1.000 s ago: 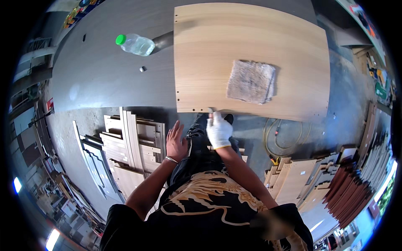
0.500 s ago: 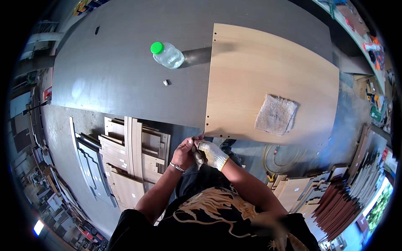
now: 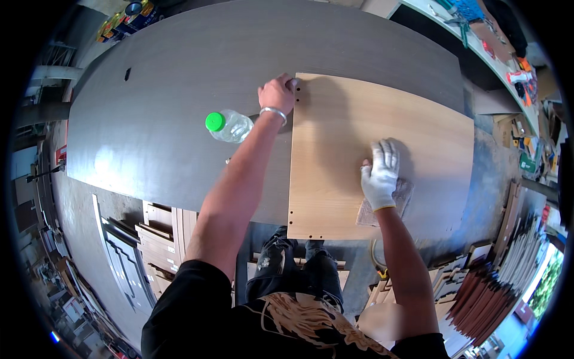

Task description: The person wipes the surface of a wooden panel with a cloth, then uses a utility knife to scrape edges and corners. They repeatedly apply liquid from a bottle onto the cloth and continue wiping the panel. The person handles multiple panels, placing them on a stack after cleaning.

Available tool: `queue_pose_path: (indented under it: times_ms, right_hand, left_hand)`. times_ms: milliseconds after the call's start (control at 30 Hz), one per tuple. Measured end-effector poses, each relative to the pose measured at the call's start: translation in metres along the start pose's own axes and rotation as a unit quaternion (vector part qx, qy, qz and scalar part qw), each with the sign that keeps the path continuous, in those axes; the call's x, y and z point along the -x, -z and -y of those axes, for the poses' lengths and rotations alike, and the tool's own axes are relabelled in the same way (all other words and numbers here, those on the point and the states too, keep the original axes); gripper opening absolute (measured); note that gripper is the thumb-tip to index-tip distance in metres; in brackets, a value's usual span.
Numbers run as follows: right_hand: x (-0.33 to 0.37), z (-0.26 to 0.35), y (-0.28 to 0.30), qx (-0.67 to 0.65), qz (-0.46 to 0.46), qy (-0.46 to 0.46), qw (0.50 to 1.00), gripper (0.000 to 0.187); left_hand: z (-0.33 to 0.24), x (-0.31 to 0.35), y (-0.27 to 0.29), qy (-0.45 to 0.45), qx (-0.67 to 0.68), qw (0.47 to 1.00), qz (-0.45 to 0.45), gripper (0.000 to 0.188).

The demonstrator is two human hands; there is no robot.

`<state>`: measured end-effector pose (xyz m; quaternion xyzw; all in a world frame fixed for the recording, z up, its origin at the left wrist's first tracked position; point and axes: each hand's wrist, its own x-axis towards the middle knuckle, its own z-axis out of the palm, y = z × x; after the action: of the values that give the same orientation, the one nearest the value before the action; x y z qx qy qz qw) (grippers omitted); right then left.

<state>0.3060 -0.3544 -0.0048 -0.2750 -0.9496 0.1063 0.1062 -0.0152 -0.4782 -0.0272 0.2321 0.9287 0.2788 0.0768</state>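
A light wood-coloured panel (image 3: 335, 197) with small dark holes near its left and near edges lies on a dark grey board. At the panel's far left corner is my bare left hand (image 3: 278, 96), its fingers curled in; whatever they hold is hidden. My right hand (image 3: 381, 175), in a white glove, rests palm down on the panel with its fingers stretched out. A greyish folded cloth (image 3: 367, 214) lies on the panel beneath the right hand's heel and wrist, partly covered by them. Left of my left forearm sits a clear bottle (image 3: 234, 127) with a green cap.
The large grey board (image 3: 149, 149) extends left and beyond the panel. A small black piece (image 3: 127, 74) lies on it. Cans (image 3: 128, 21) stand at the far left. A shelf (image 3: 442, 27) with tools runs along the far right. Stacked wooden pieces (image 3: 156, 239) stand nearer, at left.
My hands, together in front of my body before, have parted. The left has reached to the panel's far left corner, the right onto the panel by the cloth. My view has shifted.
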Motion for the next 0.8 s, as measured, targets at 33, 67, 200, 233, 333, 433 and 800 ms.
queue_pose_path:
  times_ms: [33,67,200,233,333,433,800]
  right_hand:
    - [-0.003,-0.021,-0.008,0.054,0.028,-0.048,0.997,0.061]
    - [-0.006,-0.028,-0.011,0.073,0.026,-0.069,0.995,0.064]
    - [-0.005,-0.038,-0.021,0.114,0.037,-0.115,0.986,0.073]
    - [-0.005,-0.036,-0.020,0.111,0.040,-0.117,0.986,0.074]
    - [-0.005,-0.034,-0.015,0.101,0.054,-0.124,0.986,0.076]
    - [-0.007,-0.034,-0.013,0.096,0.057,-0.125,0.986,0.080]
    - [-0.010,-0.035,-0.013,0.088,0.061,-0.116,0.987,0.083]
  left_hand:
    - [-0.012,-0.019,0.003,0.005,-0.028,0.999,0.032,0.019]
    - [-0.020,-0.036,0.008,0.012,-0.061,0.996,0.063,0.019]
    - [-0.025,-0.077,0.010,0.013,-0.108,0.984,0.142,0.020]
    - [-0.019,-0.079,0.008,-0.006,-0.098,0.984,0.151,0.022]
    - [-0.006,-0.082,0.005,-0.034,-0.144,0.973,0.177,0.024]
    - [0.003,-0.080,-0.001,-0.059,-0.142,0.968,0.199,0.024]
    - [0.013,-0.062,-0.013,-0.129,-0.137,0.978,0.089,0.020]
